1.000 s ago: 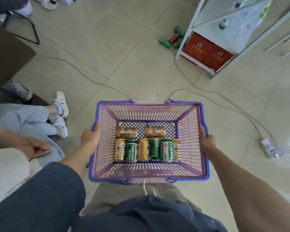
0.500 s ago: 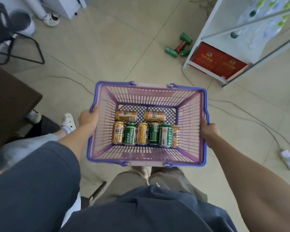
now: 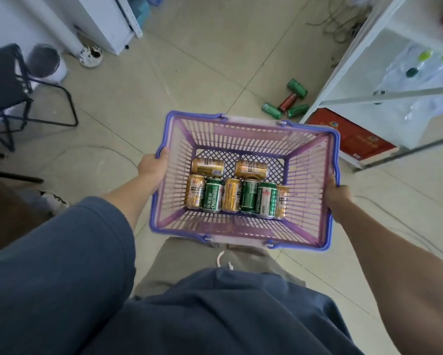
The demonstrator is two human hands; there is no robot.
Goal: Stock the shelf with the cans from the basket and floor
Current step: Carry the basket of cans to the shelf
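I hold a purple plastic basket (image 3: 308,190) in front of my waist, above the floor. My left hand (image 3: 152,168) grips its left rim and my right hand (image 3: 339,196) grips its right rim. Several gold and green cans (image 3: 237,187) lie on their sides on the basket bottom. Beyond the basket, several green cans and one red can (image 3: 287,101) lie on the floor tiles beside the foot of a white shelf unit (image 3: 343,62) at the right.
Red boxes (image 3: 348,135) sit on the shelf's bottom level and clear bottles (image 3: 420,70) on the level above. A black chair (image 3: 13,90) and a round bin (image 3: 46,63) stand at the left. Cables trail over the floor. A white cabinet (image 3: 107,19) stands at the back.
I have moved forward with the basket toward the shelf. The floor cans and shelf now appear nearer, and the seated person at the left has dropped out of view.
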